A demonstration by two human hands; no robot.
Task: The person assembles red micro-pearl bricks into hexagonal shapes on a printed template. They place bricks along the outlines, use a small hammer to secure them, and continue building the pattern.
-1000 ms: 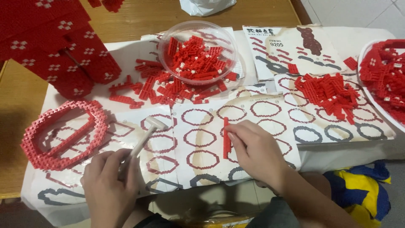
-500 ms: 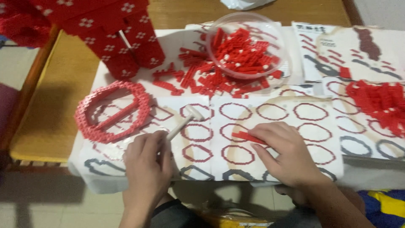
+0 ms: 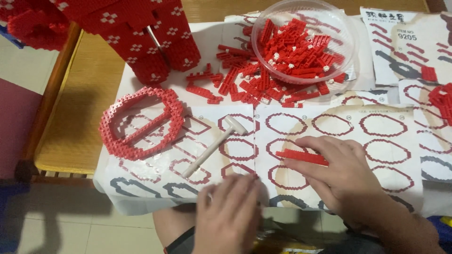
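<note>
My right hand point(image 3: 340, 173) rests on the printed instruction sheets point(image 3: 386, 141) with its fingers closed on a row of small red bricks point(image 3: 301, 156). My left hand point(image 3: 229, 214), blurred, hovers at the sheet's near edge with nothing in it. A small white hammer point(image 3: 213, 145) lies on the paper just above and left of that hand. A red ring of bricks with a bar across it point(image 3: 140, 122) lies to the left.
A clear plastic bowl point(image 3: 348, 35) of red bricks stands at the back, with loose red bricks point(image 3: 235, 84) scattered before it. A large red brick model point(image 3: 136, 33) rises at the back left. More red bricks point(image 3: 441, 101) lie at the right edge. The table's wooden edge point(image 3: 52, 113) is at left.
My left hand has let go of the white hammer, which now lies on the paper, and drew back toward me. The view has shifted left. My right hand still holds the brick row.
</note>
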